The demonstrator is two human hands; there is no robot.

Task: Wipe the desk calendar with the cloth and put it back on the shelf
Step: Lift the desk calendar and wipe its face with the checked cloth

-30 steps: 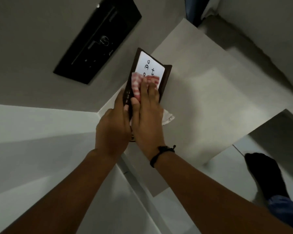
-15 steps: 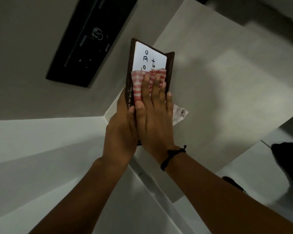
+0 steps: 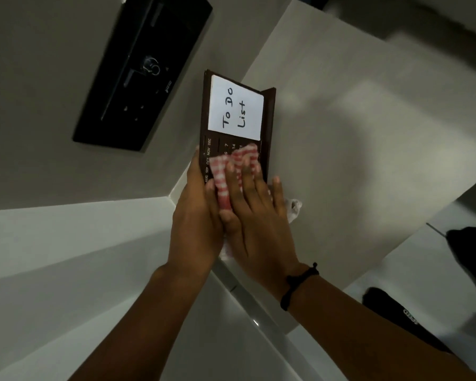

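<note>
Non-task items only: black wall panel [image 3: 142, 74] at 11 o'clock, flat on the grey wall [image 3: 39, 78], small markings unreadable. Black wristband [image 3: 300, 284] at 5 o'clock. Dark socked foot [image 3: 473, 254] at 4 o'clock on the pale floor [image 3: 412, 259]; second dark shape with white lettering [image 3: 396, 312] below it.

A dark brown, matt desk calendar [image 3: 267, 125] with a leather-like face carries a smooth white paper card [image 3: 235, 107]. A soft woven cloth [image 3: 231, 171], red-and-white checked, lies across it. At upper left, a glossy black panel [image 3: 143, 70] reflects light against matt grey walls.
</note>
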